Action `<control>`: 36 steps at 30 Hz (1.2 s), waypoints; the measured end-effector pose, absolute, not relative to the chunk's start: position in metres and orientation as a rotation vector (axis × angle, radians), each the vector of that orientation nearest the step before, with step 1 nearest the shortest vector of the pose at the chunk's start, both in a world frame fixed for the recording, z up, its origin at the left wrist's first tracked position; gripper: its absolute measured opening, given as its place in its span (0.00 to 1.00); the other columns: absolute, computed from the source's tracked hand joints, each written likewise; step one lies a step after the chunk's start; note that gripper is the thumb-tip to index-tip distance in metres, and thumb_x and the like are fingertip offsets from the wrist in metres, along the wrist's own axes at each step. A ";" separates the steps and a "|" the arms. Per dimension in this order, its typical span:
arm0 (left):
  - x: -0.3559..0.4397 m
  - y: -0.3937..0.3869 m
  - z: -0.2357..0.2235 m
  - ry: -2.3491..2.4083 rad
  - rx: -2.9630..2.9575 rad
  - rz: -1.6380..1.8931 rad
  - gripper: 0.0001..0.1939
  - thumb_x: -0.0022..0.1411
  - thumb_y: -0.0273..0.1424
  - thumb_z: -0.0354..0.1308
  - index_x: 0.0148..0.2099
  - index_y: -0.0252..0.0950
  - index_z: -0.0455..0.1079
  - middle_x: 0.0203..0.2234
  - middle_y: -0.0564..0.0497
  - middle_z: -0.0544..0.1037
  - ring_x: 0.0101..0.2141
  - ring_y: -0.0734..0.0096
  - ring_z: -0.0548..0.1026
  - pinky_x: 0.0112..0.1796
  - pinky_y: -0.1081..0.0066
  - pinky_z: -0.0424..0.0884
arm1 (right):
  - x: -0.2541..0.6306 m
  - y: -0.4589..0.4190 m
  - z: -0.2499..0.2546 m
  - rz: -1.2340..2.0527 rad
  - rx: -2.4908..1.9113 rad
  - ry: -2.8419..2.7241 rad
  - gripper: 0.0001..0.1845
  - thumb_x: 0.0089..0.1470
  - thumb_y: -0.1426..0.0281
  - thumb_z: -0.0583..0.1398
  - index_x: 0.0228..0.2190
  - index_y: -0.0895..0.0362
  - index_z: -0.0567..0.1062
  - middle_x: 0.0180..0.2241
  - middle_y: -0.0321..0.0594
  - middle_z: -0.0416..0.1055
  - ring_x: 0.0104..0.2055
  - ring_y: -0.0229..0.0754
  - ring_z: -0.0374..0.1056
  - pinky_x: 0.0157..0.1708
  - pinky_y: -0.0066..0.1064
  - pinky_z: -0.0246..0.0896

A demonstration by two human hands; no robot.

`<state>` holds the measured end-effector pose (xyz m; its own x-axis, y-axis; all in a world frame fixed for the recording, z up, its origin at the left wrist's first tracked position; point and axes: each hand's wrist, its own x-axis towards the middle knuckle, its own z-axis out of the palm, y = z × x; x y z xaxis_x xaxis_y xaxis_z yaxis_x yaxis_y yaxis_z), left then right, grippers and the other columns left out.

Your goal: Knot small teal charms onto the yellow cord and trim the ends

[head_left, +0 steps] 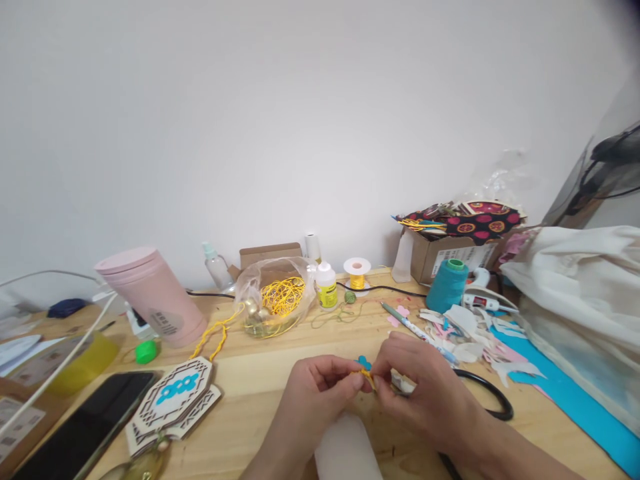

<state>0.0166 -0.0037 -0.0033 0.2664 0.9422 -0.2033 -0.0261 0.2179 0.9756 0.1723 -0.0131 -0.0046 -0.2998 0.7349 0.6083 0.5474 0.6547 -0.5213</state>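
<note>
My left hand (325, 383) and my right hand (420, 380) meet above the table, thumbs and forefingers pinched on a short piece of yellow cord (368, 377). Just beyond the fingertips shows a small blue flower-shaped piece (364, 363); whether it is touched I cannot tell. A whitish item (403, 383) is partly hidden by my right hand. Black loop handles (493, 400), perhaps of scissors, stick out from under the right forearm. Below my hands lies a smooth white object (347, 450), cut off by the frame's lower edge.
On the left are a phone (85, 427), wooden lattice plaques (173, 400) and a pink tumbler (153, 293). Behind sit a bag of yellow cord (283, 297), a glue bottle (327, 287) and a spool (357, 272). Teal thread (447, 287), scraps (467, 327) and a box (450, 257) stand right.
</note>
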 end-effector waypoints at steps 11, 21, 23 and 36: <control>0.010 -0.002 -0.008 0.951 1.063 0.779 0.07 0.46 0.32 0.61 0.27 0.32 0.73 0.15 0.56 0.69 0.14 0.86 0.50 0.16 0.76 0.42 | 0.172 -0.012 -0.004 0.183 -0.906 -1.999 0.08 0.40 0.82 0.53 0.18 0.60 0.67 0.18 0.35 0.64 0.23 0.35 0.57 0.23 0.26 0.51; 0.005 -0.007 -0.006 0.690 0.740 0.635 0.08 0.48 0.28 0.60 0.23 0.30 0.65 0.15 0.56 0.60 0.17 0.83 0.52 0.19 0.77 0.44 | 0.174 -0.013 -0.001 0.146 -0.733 -2.069 0.08 0.45 0.82 0.54 0.22 0.61 0.71 0.19 0.40 0.66 0.23 0.37 0.56 0.22 0.28 0.50; 0.005 -0.008 -0.006 0.659 0.685 0.632 0.08 0.48 0.27 0.60 0.23 0.30 0.64 0.15 0.57 0.59 0.17 0.83 0.52 0.20 0.78 0.44 | 0.174 -0.013 -0.001 0.113 -0.697 -2.090 0.08 0.45 0.82 0.55 0.23 0.61 0.71 0.19 0.40 0.67 0.23 0.37 0.56 0.21 0.28 0.50; 0.003 -0.008 -0.008 0.599 0.771 0.596 0.09 0.47 0.28 0.62 0.26 0.26 0.69 0.17 0.55 0.58 0.19 0.83 0.52 0.21 0.77 0.45 | 0.172 -0.010 -0.002 0.004 -0.646 -2.132 0.10 0.45 0.82 0.53 0.24 0.59 0.71 0.17 0.37 0.66 0.20 0.35 0.53 0.19 0.28 0.47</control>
<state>0.0031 -0.0083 -0.0078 0.6803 0.6811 -0.2709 -0.2674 0.5747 0.7735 0.1719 -0.0103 -0.0016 -0.4754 0.4481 0.7571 0.4456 0.8647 -0.2320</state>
